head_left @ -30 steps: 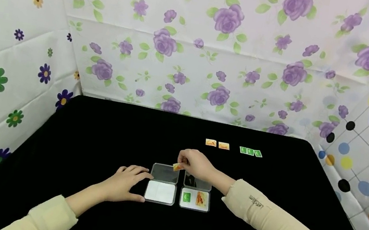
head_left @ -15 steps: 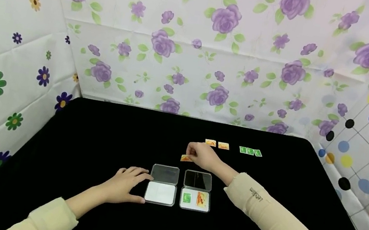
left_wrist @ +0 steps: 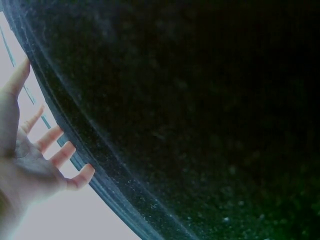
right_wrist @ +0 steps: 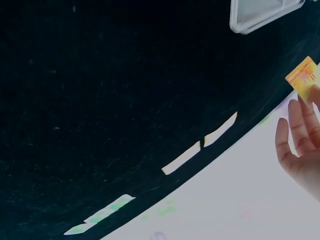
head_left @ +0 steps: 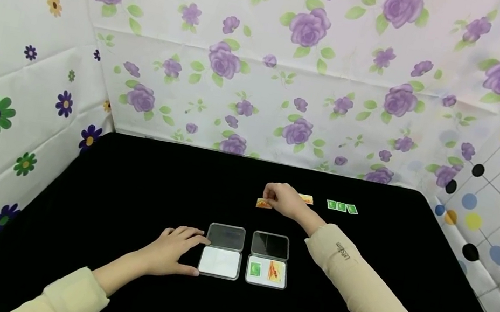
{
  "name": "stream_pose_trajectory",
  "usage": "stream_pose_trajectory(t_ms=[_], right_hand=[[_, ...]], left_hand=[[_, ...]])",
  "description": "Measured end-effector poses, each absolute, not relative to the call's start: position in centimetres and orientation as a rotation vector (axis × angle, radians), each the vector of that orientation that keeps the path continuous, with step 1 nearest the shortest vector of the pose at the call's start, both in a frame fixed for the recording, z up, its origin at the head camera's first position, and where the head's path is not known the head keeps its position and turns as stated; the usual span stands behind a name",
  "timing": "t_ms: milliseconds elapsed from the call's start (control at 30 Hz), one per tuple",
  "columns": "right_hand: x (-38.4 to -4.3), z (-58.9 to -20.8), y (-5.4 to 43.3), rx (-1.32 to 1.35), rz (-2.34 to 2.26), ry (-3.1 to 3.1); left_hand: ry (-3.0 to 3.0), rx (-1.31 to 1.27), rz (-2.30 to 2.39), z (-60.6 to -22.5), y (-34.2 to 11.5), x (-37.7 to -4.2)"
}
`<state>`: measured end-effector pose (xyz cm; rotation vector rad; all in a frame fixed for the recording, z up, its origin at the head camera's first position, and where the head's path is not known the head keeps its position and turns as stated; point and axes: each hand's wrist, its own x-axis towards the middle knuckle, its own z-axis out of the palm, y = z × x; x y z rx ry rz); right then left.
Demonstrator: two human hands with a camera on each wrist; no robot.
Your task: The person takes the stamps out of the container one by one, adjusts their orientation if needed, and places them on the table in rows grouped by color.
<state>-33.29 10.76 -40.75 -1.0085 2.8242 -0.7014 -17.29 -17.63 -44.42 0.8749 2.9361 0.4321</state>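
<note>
Pinching an orange stamp (head_left: 263, 203) between thumb and fingertips, the right hand (head_left: 286, 200) reaches past the clear lid (head_left: 271, 245) of the right case (head_left: 263, 277), the landmark for all positions below; the held stamp is beyond this case and slightly to its left, and whether its edge meets the cloth cannot be told. The left hand (head_left: 173, 252), fingers spread and holding nothing, lies against or just beside the outer edge of the left case (head_left: 219, 263), which stands just left of the right case with its own lid (head_left: 225, 237) folded back. Judged from the layout, the setting-out by colour appears well advanced: well beyond the right case lie two orange stamps (right_wrist: 181, 157), one hidden by the hand in the head view, and, farther to the right, three green stamps (head_left: 341, 207) in a row. Not yet laid down is the held stamp; inside the right case are a green stamp (head_left: 255, 270) and, to its right, another orange one (head_left: 276, 272). Black cloth (head_left: 167, 181) covers the table beneath the right case; behind it hangs a rose-printed curtain (head_left: 259, 97), with daisy-patterned fabric (head_left: 32, 105) far to its left and dotted fabric (head_left: 497, 179) far to its right
</note>
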Motion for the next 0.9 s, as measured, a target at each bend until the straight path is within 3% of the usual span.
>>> stream_pose_trajectory(t_ms=[567,900], right_hand=[[-37.7,-42.2,12.8,-0.725,-0.846,2.93],[-38.3,-42.7,12.5,-0.74,-0.828,2.898]], left_hand=[[2.932,0.861,0.435,-44.5,-17.6,-17.4],[2.931,0.846,0.435,-44.5,-17.7,-17.3]])
